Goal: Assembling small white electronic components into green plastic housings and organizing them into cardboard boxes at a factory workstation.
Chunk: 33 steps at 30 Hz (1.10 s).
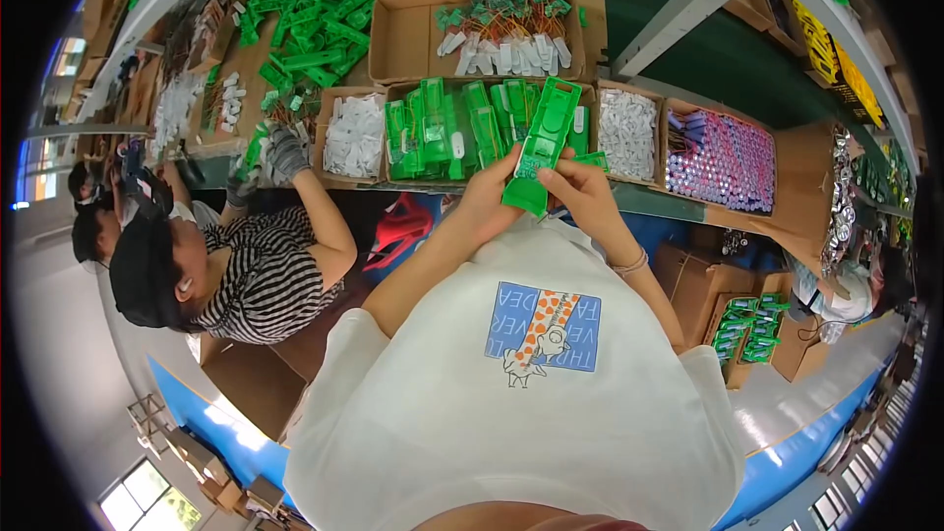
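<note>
The left hand's fingers point(503, 169) grip the left edge of an elongated green casing point(553, 128), while the right hand point(582, 195) closes on its other side, thumb over the lower part. The casing is held tilted above a row of similar green shells point(433, 133). White pieces lie left point(354, 136) and right point(626, 133) of these, then pink-and-purple cylinders point(720, 167) farther right. Beyond, a cardboard box point(405, 34) holds wired parts point(516, 39); at left, a co-worker's gloved hand point(287, 154) shows.

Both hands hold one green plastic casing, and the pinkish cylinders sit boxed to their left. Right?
Not quite: the pinkish cylinders sit boxed to their right, as the head view shows. The left hand and right hand do both hold the green plastic casing.
</note>
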{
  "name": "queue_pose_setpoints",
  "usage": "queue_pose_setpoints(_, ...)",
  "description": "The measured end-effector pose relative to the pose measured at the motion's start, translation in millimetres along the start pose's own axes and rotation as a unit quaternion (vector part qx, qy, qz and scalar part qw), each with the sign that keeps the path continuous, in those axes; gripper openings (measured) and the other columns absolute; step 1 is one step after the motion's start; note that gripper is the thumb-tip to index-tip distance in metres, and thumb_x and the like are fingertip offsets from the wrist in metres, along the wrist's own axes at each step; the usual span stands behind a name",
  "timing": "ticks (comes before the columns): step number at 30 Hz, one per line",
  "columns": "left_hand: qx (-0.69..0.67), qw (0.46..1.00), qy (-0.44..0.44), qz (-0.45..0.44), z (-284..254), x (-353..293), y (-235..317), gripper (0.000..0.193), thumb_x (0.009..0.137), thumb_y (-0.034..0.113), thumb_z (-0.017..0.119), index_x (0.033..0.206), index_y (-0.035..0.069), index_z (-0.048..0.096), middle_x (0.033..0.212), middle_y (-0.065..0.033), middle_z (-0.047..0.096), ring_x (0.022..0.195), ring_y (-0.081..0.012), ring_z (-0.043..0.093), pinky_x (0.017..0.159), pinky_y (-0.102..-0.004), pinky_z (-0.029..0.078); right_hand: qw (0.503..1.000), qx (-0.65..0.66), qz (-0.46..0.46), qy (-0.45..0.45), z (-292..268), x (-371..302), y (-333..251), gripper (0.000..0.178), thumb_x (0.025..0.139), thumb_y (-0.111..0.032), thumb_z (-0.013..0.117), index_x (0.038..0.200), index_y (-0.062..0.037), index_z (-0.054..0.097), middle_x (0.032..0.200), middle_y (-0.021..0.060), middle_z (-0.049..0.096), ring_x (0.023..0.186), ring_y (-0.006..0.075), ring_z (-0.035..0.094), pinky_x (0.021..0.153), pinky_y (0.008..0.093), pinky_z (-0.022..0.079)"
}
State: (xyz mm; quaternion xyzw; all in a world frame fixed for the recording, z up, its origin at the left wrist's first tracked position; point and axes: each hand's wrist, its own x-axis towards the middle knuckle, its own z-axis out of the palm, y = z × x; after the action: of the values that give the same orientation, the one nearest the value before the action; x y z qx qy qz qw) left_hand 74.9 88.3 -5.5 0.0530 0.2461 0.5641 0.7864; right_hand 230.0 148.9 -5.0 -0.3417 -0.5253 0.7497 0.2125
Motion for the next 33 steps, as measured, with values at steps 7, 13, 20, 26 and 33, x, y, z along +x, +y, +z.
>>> queue_pose_setpoints(7, 0.017, 1.0, 0.017, 0.017, -3, -3, 1, 0.048, 0.102, 0.038, 0.027, 0.136, 0.007, 0.041, 0.135, -0.0129, 0.048, 0.118, -0.0259, 0.05, 0.094, -0.043, 0.043, 1.0, -0.005, 0.003, -0.012, 3, 5, 3, 0.024, 0.093, -0.02, 0.06, 0.091, 0.0029, 0.066, 0.073, 0.0014, 0.062, 0.061, 0.007, 0.058, 0.055, 0.0214, 0.047)
queue_pose_setpoints(13, 0.067, 0.995, 0.013, 0.072, 3, -7, 11, 0.045, 0.102, 0.036, 0.033, 0.13, 0.003, 0.045, 0.122, -0.0135, 0.056, 0.109, -0.0243, 0.057, 0.09, -0.0394, 0.047, 0.953, -0.302, -0.024, 0.001, 4, 7, -8, 0.033, 0.096, -0.029, 0.055, 0.103, 0.0017, 0.065, 0.076, 0.0056, 0.063, 0.056, 0.0082, 0.057, 0.051, 0.0226, 0.046)
queue_pose_setpoints(20, 0.198, 0.949, 0.156, 0.19, -11, -9, 16, 0.036, 0.098, 0.028, 0.044, 0.125, 0.003, 0.048, 0.102, -0.0077, 0.059, 0.088, -0.0183, 0.061, 0.077, -0.0319, 0.049, 0.991, 0.109, -0.039, -0.06, -27, 3, -67, 0.046, 0.095, -0.03, 0.054, 0.129, -0.0001, 0.047, 0.08, 0.0083, 0.064, 0.063, 0.0131, 0.062, 0.056, 0.0241, 0.053)
queue_pose_setpoints(26, 0.298, 0.929, 0.127, 0.177, -16, -12, 15, 0.033, 0.093, 0.014, 0.056, 0.123, 0.002, 0.048, 0.097, -0.0086, 0.061, 0.079, -0.0176, 0.063, 0.074, -0.0301, 0.05, 0.982, 0.163, -0.075, -0.059, -37, 20, -76, 0.047, 0.093, -0.028, 0.057, 0.126, 0.0044, 0.049, 0.09, 0.0051, 0.063, 0.078, 0.0099, 0.06, 0.06, 0.0187, 0.048)
queue_pose_setpoints(33, 0.415, 0.863, 0.185, 0.22, -26, -3, -8, 0.036, 0.088, 0.005, 0.06, 0.121, 0.001, 0.046, 0.092, -0.0051, 0.063, 0.074, -0.0158, 0.063, 0.066, -0.0288, 0.05, 0.989, -0.093, -0.09, 0.076, -4, 72, -26, 0.029, 0.092, -0.025, 0.05, 0.085, 0.0, 0.064, 0.069, -0.0026, 0.053, 0.062, 0.0056, 0.043, 0.054, 0.0232, 0.034)
